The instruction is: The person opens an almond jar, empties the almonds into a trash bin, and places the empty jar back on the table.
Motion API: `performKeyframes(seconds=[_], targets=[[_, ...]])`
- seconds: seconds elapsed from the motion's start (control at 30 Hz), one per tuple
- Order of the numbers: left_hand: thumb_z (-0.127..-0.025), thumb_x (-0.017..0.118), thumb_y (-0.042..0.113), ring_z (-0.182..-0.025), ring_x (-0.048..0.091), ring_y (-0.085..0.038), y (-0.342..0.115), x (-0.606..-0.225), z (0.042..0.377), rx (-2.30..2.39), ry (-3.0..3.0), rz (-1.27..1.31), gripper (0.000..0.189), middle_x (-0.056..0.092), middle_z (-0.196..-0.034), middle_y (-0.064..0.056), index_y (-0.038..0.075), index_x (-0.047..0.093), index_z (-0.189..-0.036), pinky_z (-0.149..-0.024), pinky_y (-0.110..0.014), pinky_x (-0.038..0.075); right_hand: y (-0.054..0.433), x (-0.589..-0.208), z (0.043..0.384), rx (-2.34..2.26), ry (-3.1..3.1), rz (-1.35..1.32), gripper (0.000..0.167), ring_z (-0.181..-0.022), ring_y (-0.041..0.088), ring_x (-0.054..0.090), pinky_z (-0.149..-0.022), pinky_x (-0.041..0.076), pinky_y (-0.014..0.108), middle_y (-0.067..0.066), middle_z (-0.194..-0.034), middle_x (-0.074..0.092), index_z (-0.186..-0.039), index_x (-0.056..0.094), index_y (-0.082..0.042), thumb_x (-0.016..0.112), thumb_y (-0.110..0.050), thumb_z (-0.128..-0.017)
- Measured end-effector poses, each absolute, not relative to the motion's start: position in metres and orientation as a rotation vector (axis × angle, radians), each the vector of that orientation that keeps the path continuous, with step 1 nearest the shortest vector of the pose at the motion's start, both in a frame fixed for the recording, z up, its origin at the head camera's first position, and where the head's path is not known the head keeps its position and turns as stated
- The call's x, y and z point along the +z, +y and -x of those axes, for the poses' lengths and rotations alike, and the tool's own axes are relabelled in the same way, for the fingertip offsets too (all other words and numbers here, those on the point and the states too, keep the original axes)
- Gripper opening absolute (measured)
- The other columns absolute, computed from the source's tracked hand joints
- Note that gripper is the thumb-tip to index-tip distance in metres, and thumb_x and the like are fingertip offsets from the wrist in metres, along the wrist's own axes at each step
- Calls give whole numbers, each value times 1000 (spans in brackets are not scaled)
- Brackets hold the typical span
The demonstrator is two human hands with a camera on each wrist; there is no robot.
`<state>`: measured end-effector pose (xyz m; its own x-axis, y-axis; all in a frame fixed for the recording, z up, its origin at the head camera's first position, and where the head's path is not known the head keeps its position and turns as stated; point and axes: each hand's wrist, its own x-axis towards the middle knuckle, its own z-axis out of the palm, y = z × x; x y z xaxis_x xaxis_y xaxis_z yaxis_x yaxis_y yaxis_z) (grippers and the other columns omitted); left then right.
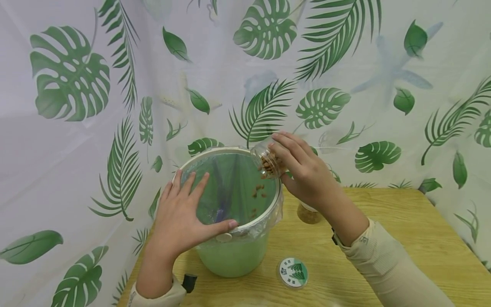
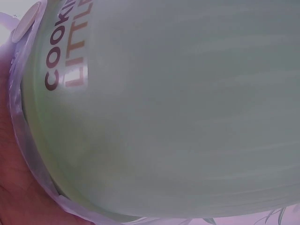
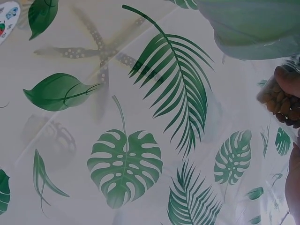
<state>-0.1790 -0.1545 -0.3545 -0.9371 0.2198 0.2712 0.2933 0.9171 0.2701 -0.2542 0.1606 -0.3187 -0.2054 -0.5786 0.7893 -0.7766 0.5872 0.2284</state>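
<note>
Leaf-printed cloth (image 1: 215, 85) hangs behind a wood-grain table (image 1: 368, 204), where a pale green bin (image 1: 234, 256) stands lined with clear film (image 1: 277, 215). From the head view I see the right hand (image 1: 303, 168) grasping a clear jar (image 1: 261, 153), tipped over the bin's far right edge, with brown pieces (image 1: 260, 186) spilling inside. The left hand (image 1: 182, 219) grips nothing; its straight, spread fingers lie across the bin's left side. A round lid (image 1: 293, 272) lies on the table, and a second jar (image 1: 308, 213) stands just right of the bin.

At the left wrist, the bin's wall and its lettering (image 2: 77, 42) fill nearly everything.

At the right wrist, the jar is cut off at the border, so I can't fairly judge how much it holds.

To my eye, pouring out the jar is the step in hand, partway along; the next move calls for a steeper tilt.
</note>
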Motion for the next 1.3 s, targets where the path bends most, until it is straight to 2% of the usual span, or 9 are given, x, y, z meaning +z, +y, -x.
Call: performKeyframes(seconds=[0.93,1.3], targets=[[-72,58,99,-166,3,-42,-155,-354,178,-442,-2829,397,124,30,-174,-17,30,26,-170,-129,-69,13,160,-319,252,292,-1849,-1069,68,-137,40,58,-116,51,43,23,-144,63,-140,61,3,80,18,-76],[-73,57,100,-166,1,-41,-156,-354,177,-451,-2839,389,124,29,-174,-16,30,25,-170,-130,-68,11,159,-321,252,307,-1858,-1092,64,-140,41,56,-119,47,43,23,-144,62,-141,62,3,75,19,-81]])
